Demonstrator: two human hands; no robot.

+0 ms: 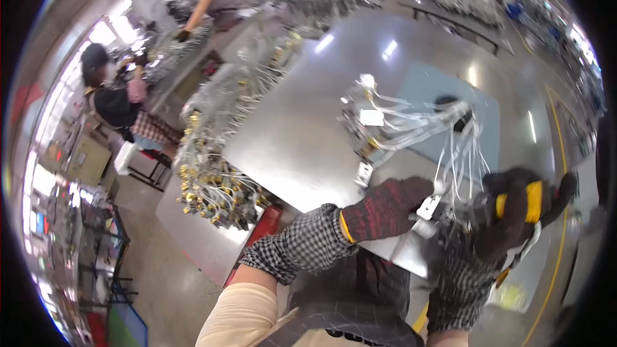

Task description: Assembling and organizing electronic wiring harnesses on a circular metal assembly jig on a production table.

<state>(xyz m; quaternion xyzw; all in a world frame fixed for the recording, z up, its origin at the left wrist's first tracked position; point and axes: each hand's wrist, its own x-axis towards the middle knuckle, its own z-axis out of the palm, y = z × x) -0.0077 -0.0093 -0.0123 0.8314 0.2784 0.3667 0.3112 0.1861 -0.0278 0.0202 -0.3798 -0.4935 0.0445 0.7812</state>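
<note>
A bundle of pale wires lies fanned across the metal table, gathered by a black tie near its right end. White connectors and metal fittings cluster at its left end, and loose wire ends hang toward me. My left hand, in a dark red knit glove, is closed at the table's near edge on a white connector at those ends. My right hand, in a dark glove with a yellow band, is beside the wires at the right. Motion smears its fingers, so its grip is unclear.
A grey-blue mat lies under the wires on the shiny table. Left of it is a large heap of wire bundles with brass-coloured ends. A red bin edge shows below. Two people work at far-left benches; a stool stands there.
</note>
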